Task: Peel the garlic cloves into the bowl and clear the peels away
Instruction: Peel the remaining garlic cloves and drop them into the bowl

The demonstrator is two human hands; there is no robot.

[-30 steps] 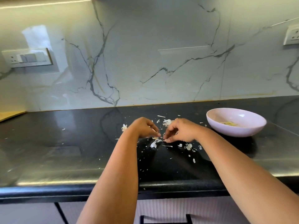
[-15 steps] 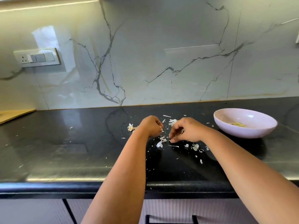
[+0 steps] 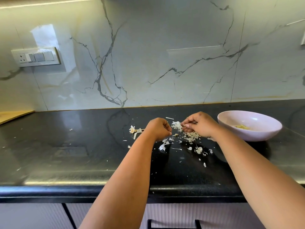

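I could not see what the left hand (image 3: 159,128) held, because its fingers were curled in tight and hid the inside, so I cannot tell if anything was in it. The right hand (image 3: 200,124) was curled too, and its fingertips (image 3: 184,126) pinched something very small, maybe a bit of peel, but it was too tiny for me to be sure. The two hands were near each other but not touching. The bowl (image 3: 257,135) sat just to the right of the right hand, and a few pale garlic cloves (image 3: 242,127) lay inside it. White peels (image 3: 191,136) were scattered on the black counter (image 3: 66,146) under and around both hands, with one bigger clump (image 3: 134,129) to the left of the left hand. Behind the counter stood a shiny marble wall (image 3: 165,55) with grey lines. A switch plate (image 3: 36,57) was on the wall at the left. Something at the far right edge of the wall was cut off
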